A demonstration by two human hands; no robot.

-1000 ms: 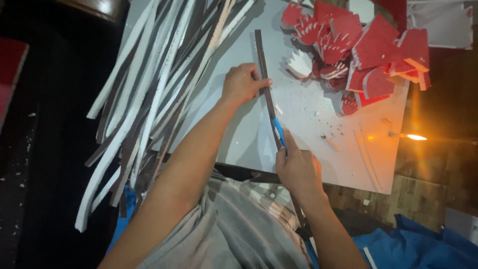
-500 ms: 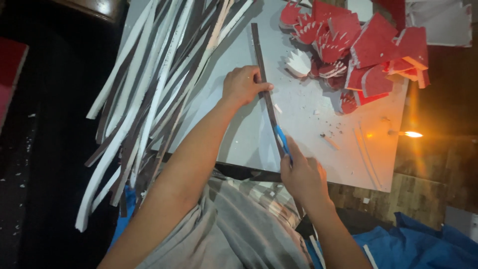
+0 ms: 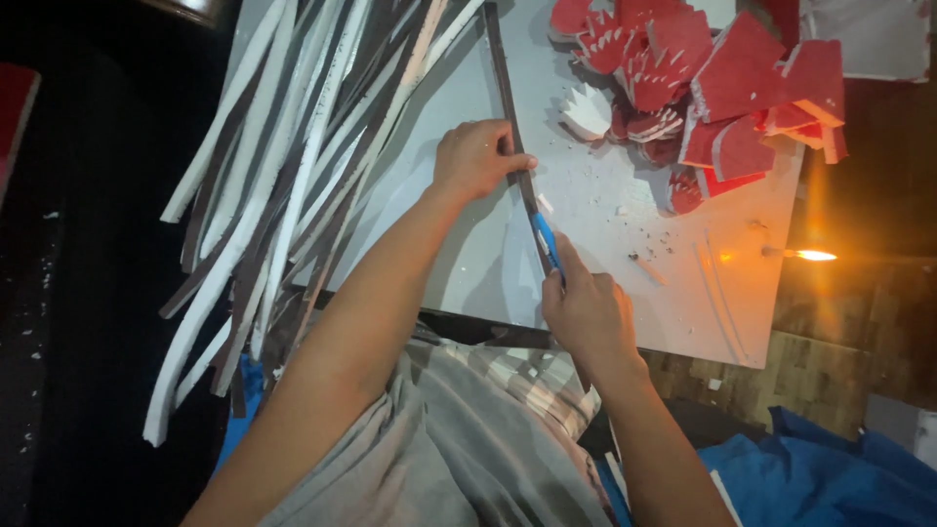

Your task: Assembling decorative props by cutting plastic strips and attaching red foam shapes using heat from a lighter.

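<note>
My left hand (image 3: 478, 156) presses flat on a long dark straightedge (image 3: 503, 88) that lies lengthwise across a white foam board (image 3: 625, 244). My right hand (image 3: 589, 317) grips a blue-handled cutter (image 3: 548, 242) whose tip rests against the right edge of the straightedge, just below my left fingers. The blade itself is too small to make out. The board rests over my lap.
A heap of long white and dark foam strips (image 3: 283, 176) fans over the board's left side. Red and white cut foam shapes (image 3: 703, 88) pile at the upper right. A small flame (image 3: 810, 255) burns off the board's right edge. Blue cloth (image 3: 830, 468) lies lower right.
My right hand has drawn the cutter down along the straightedge towards me. My left hand stays pressed on the straightedge.
</note>
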